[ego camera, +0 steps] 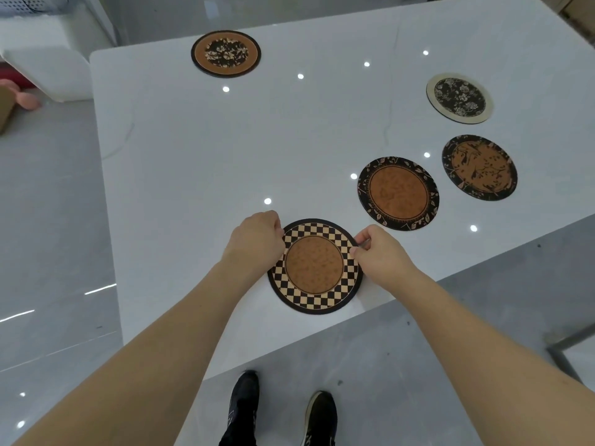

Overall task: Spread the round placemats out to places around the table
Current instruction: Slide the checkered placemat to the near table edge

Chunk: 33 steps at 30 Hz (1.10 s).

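Note:
A checkered round placemat (315, 268) with a brown centre lies near the table's front edge. My left hand (254, 243) grips its left rim and my right hand (381, 254) pinches its right rim. Several other round placemats lie flat on the white table (199, 162): a leaf-bordered one (398, 193) just to the right, a brown bird-patterned one (479, 168) farther right, a cream-rimmed black floral one (459, 98) beyond it, and a brown-rimmed floral one (226, 53) at the far left end.
A white chair (48, 72) stands past the table's far left corner. Another person's foot (27, 98) shows at the left edge. My two shoes (283, 410) stand on the grey floor by the table's front edge.

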### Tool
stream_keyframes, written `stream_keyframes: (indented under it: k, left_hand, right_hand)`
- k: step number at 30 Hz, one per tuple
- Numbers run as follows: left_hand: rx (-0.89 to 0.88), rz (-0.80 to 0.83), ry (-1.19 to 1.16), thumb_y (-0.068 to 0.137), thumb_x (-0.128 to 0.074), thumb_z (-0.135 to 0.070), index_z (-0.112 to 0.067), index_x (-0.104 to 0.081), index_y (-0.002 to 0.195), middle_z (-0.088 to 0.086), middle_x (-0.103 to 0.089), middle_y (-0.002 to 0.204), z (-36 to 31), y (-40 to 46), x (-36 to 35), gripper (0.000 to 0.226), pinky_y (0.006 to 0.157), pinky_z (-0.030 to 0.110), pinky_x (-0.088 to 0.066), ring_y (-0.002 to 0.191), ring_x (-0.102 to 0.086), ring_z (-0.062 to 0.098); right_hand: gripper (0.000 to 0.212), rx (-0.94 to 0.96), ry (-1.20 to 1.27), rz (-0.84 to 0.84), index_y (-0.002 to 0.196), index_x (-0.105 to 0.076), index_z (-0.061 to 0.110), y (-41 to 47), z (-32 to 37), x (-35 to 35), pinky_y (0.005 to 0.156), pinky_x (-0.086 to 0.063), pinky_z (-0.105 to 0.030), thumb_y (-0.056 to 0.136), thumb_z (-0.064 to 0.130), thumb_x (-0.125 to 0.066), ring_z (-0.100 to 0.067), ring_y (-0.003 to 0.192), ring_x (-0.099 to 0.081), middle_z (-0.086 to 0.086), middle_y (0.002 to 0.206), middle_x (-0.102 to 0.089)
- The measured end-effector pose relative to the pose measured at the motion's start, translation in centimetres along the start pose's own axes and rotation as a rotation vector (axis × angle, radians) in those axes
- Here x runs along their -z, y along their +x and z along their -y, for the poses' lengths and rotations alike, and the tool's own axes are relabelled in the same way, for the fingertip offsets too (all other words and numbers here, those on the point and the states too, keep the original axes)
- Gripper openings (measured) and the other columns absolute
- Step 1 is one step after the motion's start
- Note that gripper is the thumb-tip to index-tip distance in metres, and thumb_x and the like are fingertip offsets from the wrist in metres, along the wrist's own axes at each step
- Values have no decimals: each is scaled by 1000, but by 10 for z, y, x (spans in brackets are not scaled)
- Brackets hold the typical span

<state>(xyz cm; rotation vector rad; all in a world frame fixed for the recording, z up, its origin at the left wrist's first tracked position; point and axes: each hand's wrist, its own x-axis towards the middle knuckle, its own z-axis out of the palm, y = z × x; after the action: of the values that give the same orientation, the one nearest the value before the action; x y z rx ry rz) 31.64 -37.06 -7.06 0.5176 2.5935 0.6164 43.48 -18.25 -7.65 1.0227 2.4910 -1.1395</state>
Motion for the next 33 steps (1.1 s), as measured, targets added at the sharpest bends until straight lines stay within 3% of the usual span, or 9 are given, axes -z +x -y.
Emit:
stream_keyframes:
  k: [6, 13, 22, 33]
  left_hand:
    - [28, 83, -26, 97, -44, -17, -9, -63, 101, 6, -66, 99, -3, -9, 7, 21, 86, 41, -52, 93, -61, 24]
    - [9, 111, 9, 96, -42, -13, -6, -62, 100, 8, -63, 101, -5, -15, 8, 21, 90, 43, -51, 93, -61, 26]
    - [-39, 142, 37, 95, -44, -12, -8, -57, 92, 9, -60, 99, -2, -15, 10, 13, 84, 40, -51, 92, -59, 27]
    - [-12, 111, 30, 95, -48, -22, -11, -55, 86, 4, -63, 91, 8, -15, 9, 16, 68, 32, -47, 84, -59, 22]
  right_hand:
    - [7, 0, -35, 34, 91, -52, 22, -4, 0, 2, 58, -40, -21, 90, 20, -59, -9, 78, -55, 8, 84, -57]
    - [6, 14, -45, 37, 92, -52, 22, -9, -3, 2, 61, -41, -25, 90, 21, -57, -12, 80, -57, 7, 84, -57]
    - [10, 35, -64, 60, 94, -51, 21, -8, -5, 2, 59, -39, -21, 89, 21, -59, -5, 75, -53, 9, 82, -56]
    - [12, 32, -83, 66, 99, -50, 20, -12, -2, -1, 72, -43, -27, 91, 21, -58, -15, 86, -57, 8, 86, -55]
